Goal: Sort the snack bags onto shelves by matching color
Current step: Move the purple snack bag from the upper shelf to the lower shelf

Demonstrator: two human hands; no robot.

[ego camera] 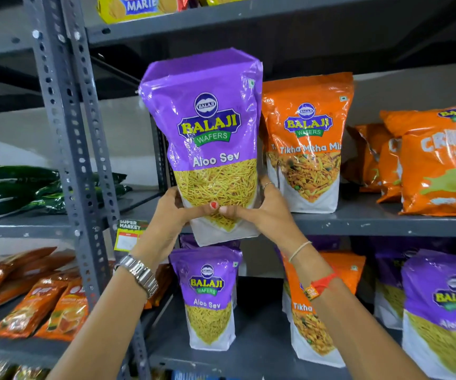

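Your left hand (176, 208) and right hand (262, 212) both grip the lower part of a purple Aloo Sev bag (207, 133), fingers (266, 187) wrapped round its sides, thumbs meeting across the clear window on the front. The bag is upright, held in the air in front of the upper shelf (358, 219); its bottom edge hangs below that shelf's front lip.

Upper shelf: an orange Tikha Mitha bag (307, 144) stands upright just right of your bag, touching or nearly so; I cannot tell which. Further right, a pile of orange Cruncho-type bags (435, 165) lies tilted.

Lower shelf (248, 360): a second purple bag (207, 297) stands upright directly under the one you hold, more purple showing behind it. To its right an orange bag (306, 325) stands partly hidden by your right forearm. At far right another purple bag (446, 311), with more purple behind.

Left unit, past the perforated grey post (65, 133): dark green bags (15, 187) lying flat on a middle shelf, red-orange packets (37, 303) lying below. A "Super Market" price tag (128, 234) hangs at the shelf edge near your left wrist. Top shelf holds a yellow Marie packet (139, 6).

Left wrist carries a metal watch (139, 272); right wrist a thin bangle (299, 250) and red thread band (321, 285).
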